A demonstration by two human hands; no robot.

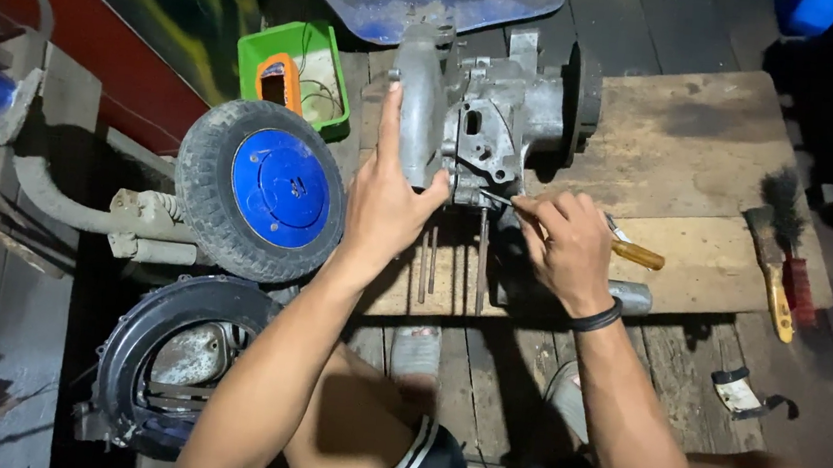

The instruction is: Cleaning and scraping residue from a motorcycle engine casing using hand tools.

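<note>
Your left hand (386,201) lies flat and open against the curved grey cover of the engine casing (482,119), fingers pointing to 12 o'clock, thumb hooked toward 3 o'clock under the casting. In my judgement this bracing keeps the casing from rocking while the other hand works. The casing stands at the 12 o'clock end of the wooden board (705,149), its long studs (455,257) pointing to 6 o'clock, toward you.

Your right hand (566,247) is closed around a screwdriver with a yellow handle (636,253). The handle trails out toward 3 o'clock; the metal shaft runs toward 9 o'clock and its tip sits at the lower face of the casing. The grip is a pinch near the shaft, which suits fine, controlled work rather than force. A dark band circles that wrist.

At 3 o'clock on the board's edge lie a dark-bristled brush with a yellow handle (771,260) and a red brush (798,288), just beside each other, within your right hand's reach. A small metal cylinder (632,298) rests just behind your right wrist. At 9 o'clock a small tyre with a blue hub (265,191) leans near your left forearm; a round black housing (170,353) lies at 7 o'clock. A green tray (295,68) sits at 11 o'clock.
</note>
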